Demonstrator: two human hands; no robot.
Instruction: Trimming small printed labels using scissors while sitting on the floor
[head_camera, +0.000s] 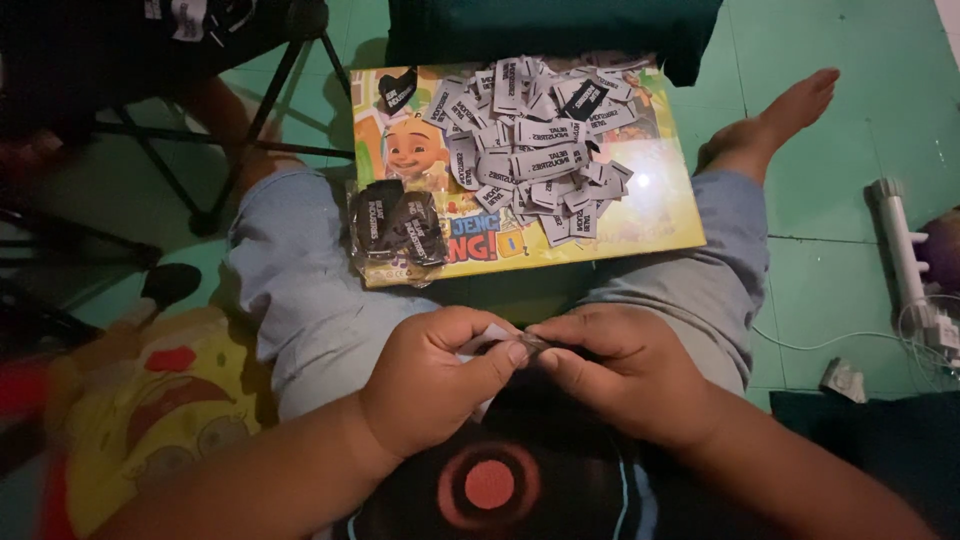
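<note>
Both hands together over the lap: left hand (430, 380) and right hand (620, 375) meeting fingertip to fingertip, each pinched shut on the same small fabric label (528, 345). Only a dark sliver of it showing between thumbs and forefingers, plus a pale bit behind the left thumb; hard to tell more of its shape. Probably very light, thin and floppy, easy to crease and easy to lose from a loose grip; best taken at the ends with fingertips, as now.

Just beyond the hands, resting across the knees, a yellow cartoon-printed board (640, 225) serving as a tray. On it, a loose heap of grey labels (540, 140) spread over the far half, and a small stack of black labels (398, 225) at the near left corner, partly over the edge. One black label (398, 90) lying apart at the far left corner.

Further out: green floor (850, 130), a bare foot (775, 120) to the right, a white power strip (905, 250) with cable, a yellow cartoon pillow (150, 410) at left, folding chair legs (250, 130) behind.
</note>
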